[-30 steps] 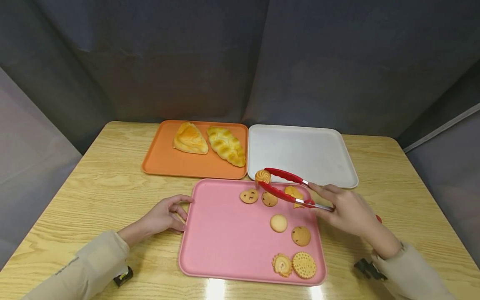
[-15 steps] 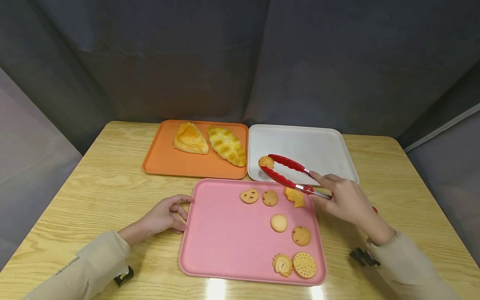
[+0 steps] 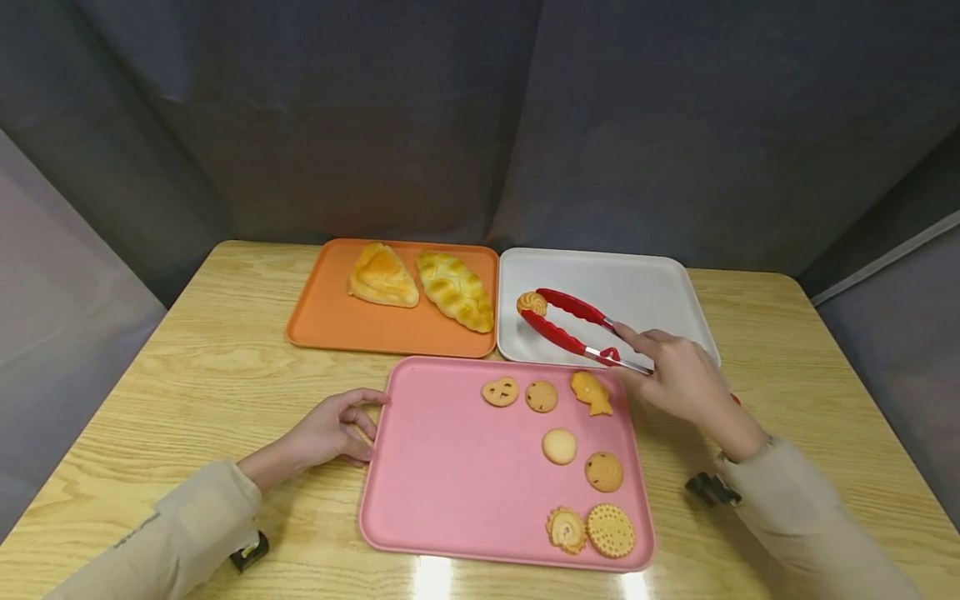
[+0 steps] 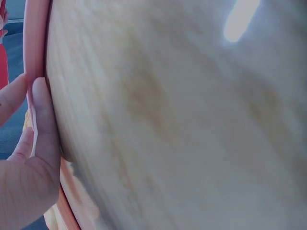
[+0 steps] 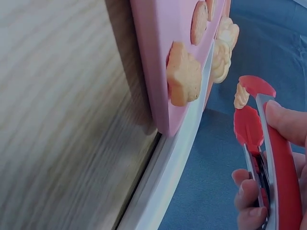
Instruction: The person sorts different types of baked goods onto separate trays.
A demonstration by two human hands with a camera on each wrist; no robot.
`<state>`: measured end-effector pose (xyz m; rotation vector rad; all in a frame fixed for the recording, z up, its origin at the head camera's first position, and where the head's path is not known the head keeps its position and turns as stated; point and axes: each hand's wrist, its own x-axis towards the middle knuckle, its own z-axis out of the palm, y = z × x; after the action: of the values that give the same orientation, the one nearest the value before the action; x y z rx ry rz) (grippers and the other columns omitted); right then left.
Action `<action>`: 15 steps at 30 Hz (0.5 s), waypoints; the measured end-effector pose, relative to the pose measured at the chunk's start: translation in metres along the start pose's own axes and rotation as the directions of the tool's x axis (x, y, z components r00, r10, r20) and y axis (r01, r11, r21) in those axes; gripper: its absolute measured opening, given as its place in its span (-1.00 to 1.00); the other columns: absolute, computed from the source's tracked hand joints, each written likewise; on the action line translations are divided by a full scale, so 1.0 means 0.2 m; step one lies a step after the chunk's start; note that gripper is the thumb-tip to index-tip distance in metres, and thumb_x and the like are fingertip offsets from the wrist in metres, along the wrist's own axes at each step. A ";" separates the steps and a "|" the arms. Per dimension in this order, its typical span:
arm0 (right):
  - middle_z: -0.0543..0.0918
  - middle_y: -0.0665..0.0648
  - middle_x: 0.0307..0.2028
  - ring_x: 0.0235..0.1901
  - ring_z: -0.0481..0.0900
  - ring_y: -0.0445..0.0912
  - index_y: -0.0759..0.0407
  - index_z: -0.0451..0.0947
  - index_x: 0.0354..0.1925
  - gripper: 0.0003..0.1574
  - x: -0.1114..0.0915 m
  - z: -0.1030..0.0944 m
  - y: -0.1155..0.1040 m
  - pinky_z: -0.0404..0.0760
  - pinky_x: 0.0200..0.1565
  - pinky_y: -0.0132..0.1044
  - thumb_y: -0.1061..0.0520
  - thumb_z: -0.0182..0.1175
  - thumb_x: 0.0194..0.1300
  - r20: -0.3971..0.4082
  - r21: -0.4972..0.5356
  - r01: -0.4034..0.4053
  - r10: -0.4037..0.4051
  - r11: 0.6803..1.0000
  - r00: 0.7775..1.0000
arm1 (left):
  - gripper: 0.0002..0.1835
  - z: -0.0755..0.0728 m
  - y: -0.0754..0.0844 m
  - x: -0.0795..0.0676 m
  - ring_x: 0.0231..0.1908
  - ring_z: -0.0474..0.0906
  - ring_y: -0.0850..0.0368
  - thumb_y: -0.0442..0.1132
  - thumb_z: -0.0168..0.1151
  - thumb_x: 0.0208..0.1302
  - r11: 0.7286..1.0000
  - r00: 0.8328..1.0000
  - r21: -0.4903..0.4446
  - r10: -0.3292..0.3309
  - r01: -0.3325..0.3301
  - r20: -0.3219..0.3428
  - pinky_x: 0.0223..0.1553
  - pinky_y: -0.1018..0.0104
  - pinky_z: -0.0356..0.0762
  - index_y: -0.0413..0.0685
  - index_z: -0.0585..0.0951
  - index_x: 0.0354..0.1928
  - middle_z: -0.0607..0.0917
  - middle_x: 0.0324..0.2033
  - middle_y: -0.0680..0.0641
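Red-tipped tongs [image 3: 557, 332] are gripped in my right hand [image 3: 678, 379], extended over the white tray [image 3: 660, 292]. Between their tips sits a round swirl cookie [image 3: 532, 303], held above the tray's left part; the right wrist view shows the cookie [image 5: 241, 97] caught between the red heads. My left hand [image 3: 330, 429] holds the left rim of the pink tray [image 3: 435, 467] with curved fingers and thumb. In the left wrist view, fingers [image 4: 44, 112] lie against both sides of that rim. Several cookies, among them a fish-shaped one [image 3: 592, 393], lie on the pink tray's right half.
At the back left, an orange tray [image 3: 330, 325] carries a triangular pastry [image 3: 383, 277] and a braided bread [image 3: 456, 292]. It stands against the white tray, with the pink one just in front. A dark curtain [image 3: 375, 125] hangs behind the wooden table [image 3: 225, 367].
My right hand has moved the tongs and swirl cookie away from me, from the pink tray's back edge to over the white tray. My left hand stays at the rim.
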<state>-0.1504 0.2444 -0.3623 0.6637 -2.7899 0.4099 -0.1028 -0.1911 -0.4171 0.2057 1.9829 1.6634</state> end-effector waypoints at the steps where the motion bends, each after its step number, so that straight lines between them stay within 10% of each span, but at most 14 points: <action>1: 0.63 0.28 -0.31 -0.47 0.57 0.05 0.26 0.46 0.12 -0.23 0.01 0.00 0.00 0.46 -0.56 -0.28 0.01 0.38 -0.07 0.002 0.002 -0.007 0.007 1.000 1.000 | -0.24 0.00 0.00 0.00 -0.53 0.58 0.07 -0.65 0.23 -0.12 1.000 1.000 0.000 0.000 0.000 0.000 -0.45 0.12 0.64 -0.37 0.24 0.23 0.52 -0.42 -0.20; 15: 0.62 0.32 -0.31 -0.49 0.48 0.01 0.26 0.40 0.17 -0.21 0.14 0.03 0.04 0.37 -0.58 -0.30 -0.01 0.35 0.00 0.045 0.021 -0.072 0.071 0.997 0.996 | -0.24 0.00 0.00 0.00 -0.53 0.59 0.07 -0.67 0.21 -0.12 1.000 1.000 -0.002 0.003 -0.003 0.007 -0.46 0.11 0.64 -0.39 0.23 0.23 0.53 -0.42 -0.20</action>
<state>-0.1802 0.2377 -0.3613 0.5859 -2.8618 0.4462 -0.1032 -0.1905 -0.4165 0.2141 1.9763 1.6647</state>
